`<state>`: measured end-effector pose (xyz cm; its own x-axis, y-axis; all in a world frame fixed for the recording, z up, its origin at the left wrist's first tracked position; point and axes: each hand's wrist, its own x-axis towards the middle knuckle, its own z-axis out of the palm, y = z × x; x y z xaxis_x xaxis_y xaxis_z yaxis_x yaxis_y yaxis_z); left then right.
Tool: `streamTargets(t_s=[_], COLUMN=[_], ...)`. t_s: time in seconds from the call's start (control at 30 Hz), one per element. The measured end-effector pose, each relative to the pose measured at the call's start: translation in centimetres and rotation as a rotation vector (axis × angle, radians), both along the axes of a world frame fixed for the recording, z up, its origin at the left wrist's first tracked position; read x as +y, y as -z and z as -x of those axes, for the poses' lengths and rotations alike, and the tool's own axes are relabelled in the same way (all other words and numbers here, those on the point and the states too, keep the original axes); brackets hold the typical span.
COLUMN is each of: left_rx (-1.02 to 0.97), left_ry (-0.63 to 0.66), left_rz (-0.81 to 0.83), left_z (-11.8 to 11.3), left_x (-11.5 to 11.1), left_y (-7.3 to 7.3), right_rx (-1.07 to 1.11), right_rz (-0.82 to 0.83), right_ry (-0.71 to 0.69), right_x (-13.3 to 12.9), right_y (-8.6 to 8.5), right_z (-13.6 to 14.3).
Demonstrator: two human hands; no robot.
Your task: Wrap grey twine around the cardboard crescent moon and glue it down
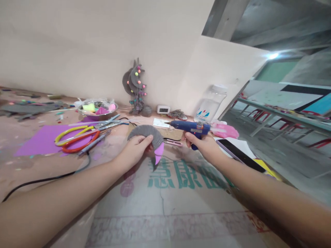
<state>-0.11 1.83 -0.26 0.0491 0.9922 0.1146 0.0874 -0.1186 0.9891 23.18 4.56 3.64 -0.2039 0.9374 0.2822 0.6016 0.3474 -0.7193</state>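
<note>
Left hand (pixel 141 144): fingers pinch grey crescent (pixel 148 132), purple-tipped, above desk (pixel 186 213) centre | Right hand (pixel 200 142): fingers wrap glue gun (pixel 190 127), grip partly hidden; narrow gap separates crescent and nozzle | Phone (pixel 241 155): near desk's right edge | Bowl (pixel 82 111): colourful pieces, rear left | Jar (pixel 210 102): contents indistinct, rear right

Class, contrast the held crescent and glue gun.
The crescent is grey and purple; the glue gun is mostly blue. The crescent is flat and curved; the glue gun has a straight barrel. The left hand holds the crescent, the right hand the glue gun.
</note>
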Motion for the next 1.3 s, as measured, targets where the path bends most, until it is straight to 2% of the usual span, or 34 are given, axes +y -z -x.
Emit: streamTargets(t_s=[0.13,0.23,0.3,0.67,0.87,1.07,1.3], left_rx=[0.099,0.229,0.255,0.276,0.244,0.293,0.328], left_ry=[-0.047,-0.086,-0.108,-0.167,-0.177,-0.158,-0.166], left_rz=[-0.026,-0.060,-0.059,-0.032,0.032,-0.021,-0.002], left_z=[0.2,0.4,0.4,0.4,0.3,0.3,0.3], left_x=[0.2,0.0,-0.1,-0.6,-0.9,-0.9,-0.8], left_y=[0.5,0.3,0.1,-0.7,-0.9,-0.9,-0.9], right_rx=[0.016,0.017,-0.030,-0.145,-0.184,-0.197,-0.235], right_rz=[-0.001,0.013,0.023,0.009,-0.041,-0.061,-0.057], right_ry=[-0.103,-0.229,-0.266,-0.233,-0.283,-0.288,-0.281], right_x=[-3.4,-4.1,-4.0,-3.8,-3.7,-3.4,-3.6], right_y=[0.9,1.5,1.8,2.2,2.5,3.0,2.6], right_z=[0.0,0.1,0.3,0.9,0.8,0.5,0.8])
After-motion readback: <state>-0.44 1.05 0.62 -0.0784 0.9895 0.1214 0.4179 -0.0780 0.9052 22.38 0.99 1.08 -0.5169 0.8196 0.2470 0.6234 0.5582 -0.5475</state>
